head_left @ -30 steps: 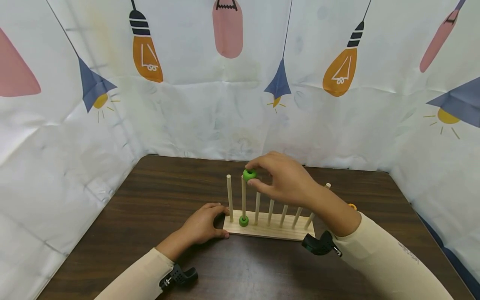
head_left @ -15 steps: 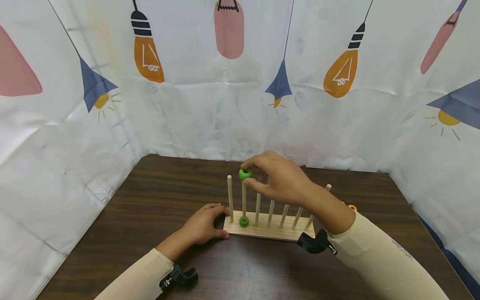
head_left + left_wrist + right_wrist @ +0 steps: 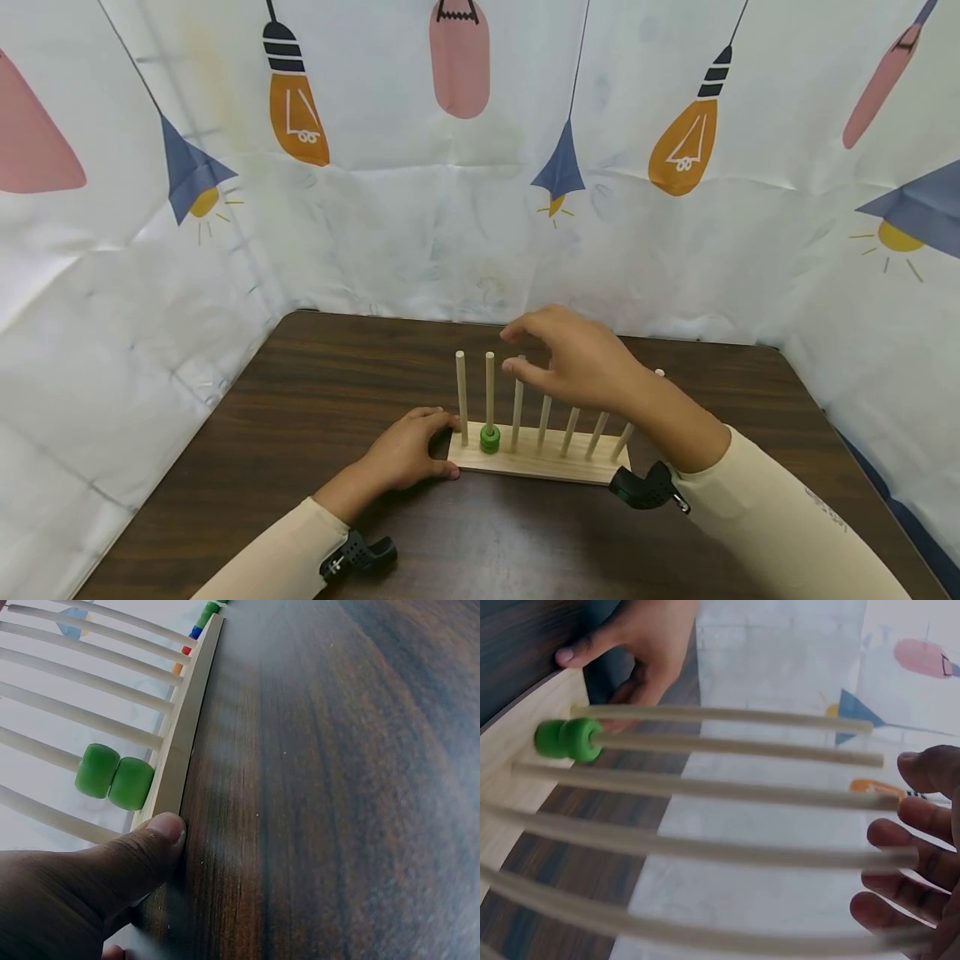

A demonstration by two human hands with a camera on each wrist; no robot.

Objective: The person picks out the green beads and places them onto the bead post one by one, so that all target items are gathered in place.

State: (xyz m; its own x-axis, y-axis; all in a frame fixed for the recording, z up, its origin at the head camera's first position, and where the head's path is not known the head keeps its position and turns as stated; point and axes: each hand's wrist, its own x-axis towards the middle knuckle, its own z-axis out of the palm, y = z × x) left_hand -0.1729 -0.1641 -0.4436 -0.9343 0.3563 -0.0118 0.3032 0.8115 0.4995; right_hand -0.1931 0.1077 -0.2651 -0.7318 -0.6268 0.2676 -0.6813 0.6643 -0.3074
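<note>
The upper glossy green round bead (image 3: 97, 771) is now sitting low on the second pale wooden peg from the left (image 3: 490, 387), touching the lower green bead (image 3: 131, 784), instead of being pinched at the top. The right hand (image 3: 577, 354), having released it, is hovering slightly farther right.

Board (image 3: 517, 464) in the grip of the left hand (image 3: 408, 446): bare wood, smooth, matt, faint grain. Pegs (image 3: 490, 387) just beside the grip: plain wood, matt, smooth. Beads (image 3: 130, 784) near the gripping thumb: smooth, slight sheen; wood or plastic, cannot tell. Table (image 3: 480, 533) beneath the grip: wood-grain top, glossy. Sheet (image 3: 375, 242) beyond the grip: creased; cloth or plastic unclear. Sleeves (image 3: 281, 550) behind the grip: matt cloth.
</note>
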